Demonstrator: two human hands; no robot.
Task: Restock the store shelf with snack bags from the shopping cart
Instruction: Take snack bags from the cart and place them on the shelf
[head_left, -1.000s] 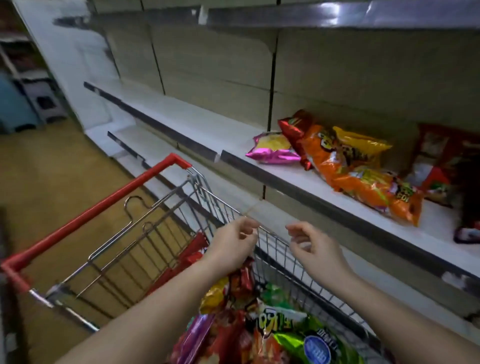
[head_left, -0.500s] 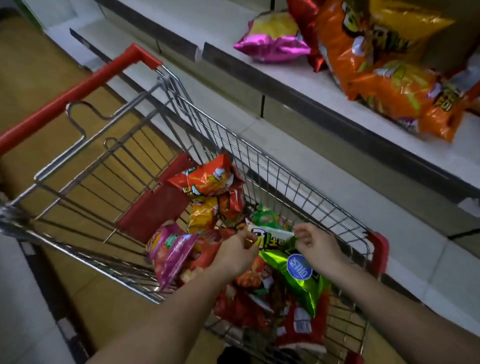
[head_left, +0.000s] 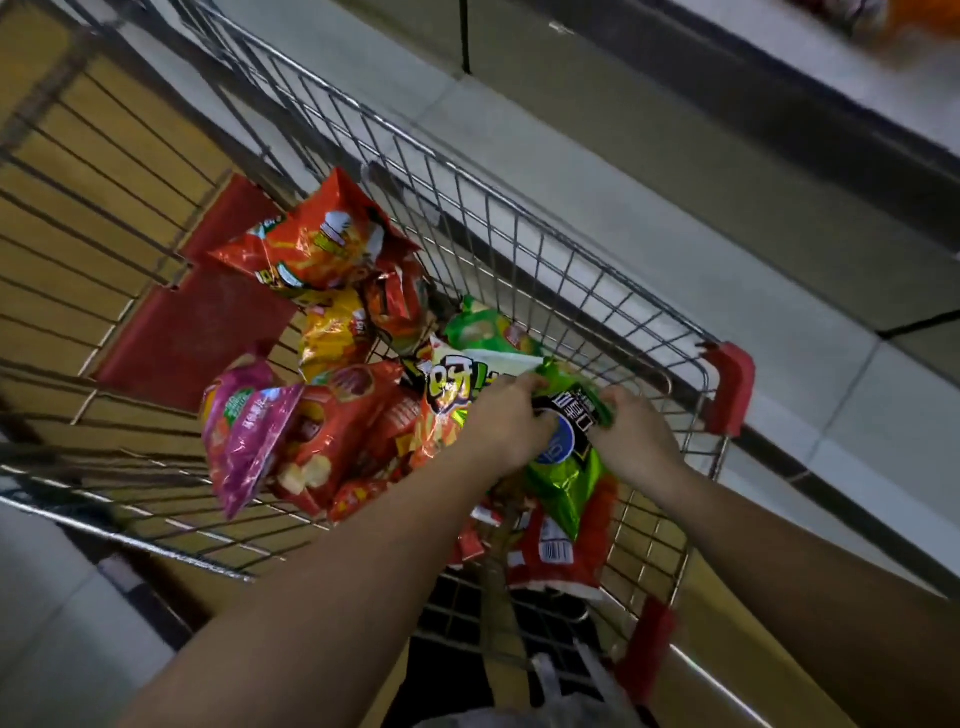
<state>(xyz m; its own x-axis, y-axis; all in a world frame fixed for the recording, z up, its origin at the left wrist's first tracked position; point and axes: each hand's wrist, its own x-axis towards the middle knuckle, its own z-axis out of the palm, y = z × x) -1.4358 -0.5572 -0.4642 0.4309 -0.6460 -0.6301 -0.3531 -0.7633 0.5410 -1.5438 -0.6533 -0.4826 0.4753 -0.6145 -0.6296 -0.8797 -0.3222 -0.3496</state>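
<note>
Pink snack bag (head_left: 244, 431) at the left of the wire shopping cart (head_left: 545, 249), orange bag (head_left: 311, 244) propped above it. Left hand (head_left: 506, 423) curled round the green snack bag (head_left: 563, 467) on its left edge. Right hand (head_left: 636, 436) gripped the same bag's right edge, inside the cart. Shelf (head_left: 779, 67) at upper right, blurred.

I can read very little here. The green bag (head_left: 566, 467) has big Korean letters on a white and black patch, but they are too bent and blurry for me to read. Its blue round sticker (head_left: 558, 441) has small writing I cannot make out. The pink bag (head_left: 249, 431) shows tiny blurry print too.
</note>
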